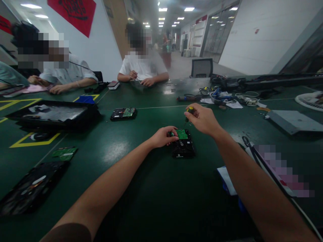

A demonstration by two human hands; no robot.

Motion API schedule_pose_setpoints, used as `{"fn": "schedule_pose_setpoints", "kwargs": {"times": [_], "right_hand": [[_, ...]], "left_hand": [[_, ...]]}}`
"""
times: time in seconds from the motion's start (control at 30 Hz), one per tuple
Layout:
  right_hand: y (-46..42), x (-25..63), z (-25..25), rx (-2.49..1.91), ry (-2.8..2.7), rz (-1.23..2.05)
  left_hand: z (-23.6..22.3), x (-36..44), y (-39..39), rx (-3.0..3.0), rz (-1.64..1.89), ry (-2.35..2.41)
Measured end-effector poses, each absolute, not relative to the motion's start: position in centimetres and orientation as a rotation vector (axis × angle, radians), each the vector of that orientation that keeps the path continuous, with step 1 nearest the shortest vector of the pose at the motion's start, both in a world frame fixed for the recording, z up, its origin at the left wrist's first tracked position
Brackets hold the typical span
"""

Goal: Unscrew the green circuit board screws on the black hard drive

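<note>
A black hard drive (183, 148) with a green circuit board (182, 134) on top lies on the dark green table (141, 188) in front of me. My left hand (163, 136) grips the drive's left edge, fingers curled on it. My right hand (203, 118) is closed round a small screwdriver with a yellow and black handle (189, 111), its tip pointing down at the far end of the circuit board.
A second hard drive (123, 113) lies further back, a black tray (50, 114) at the left, a loose green board (65, 153) and an opened drive (30, 188) at the near left. Cables and tools (227, 95) lie at the back right. Two people sit across the table.
</note>
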State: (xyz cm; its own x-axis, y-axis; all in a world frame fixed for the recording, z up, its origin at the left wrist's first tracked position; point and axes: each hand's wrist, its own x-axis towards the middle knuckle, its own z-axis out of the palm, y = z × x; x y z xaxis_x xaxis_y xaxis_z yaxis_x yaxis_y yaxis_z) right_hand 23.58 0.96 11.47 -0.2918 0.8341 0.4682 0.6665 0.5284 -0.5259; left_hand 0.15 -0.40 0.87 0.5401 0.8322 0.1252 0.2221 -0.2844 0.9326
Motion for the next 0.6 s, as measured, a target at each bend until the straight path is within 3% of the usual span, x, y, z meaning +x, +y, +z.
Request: {"fn": "schedule_pose_setpoints", "kwargs": {"times": [0.6], "right_hand": [[0.4,23.77,12.21,-1.233,-2.134,0.304]], "left_hand": [[1.07,0.21,-0.43,1.801,0.756,0.89]]}}
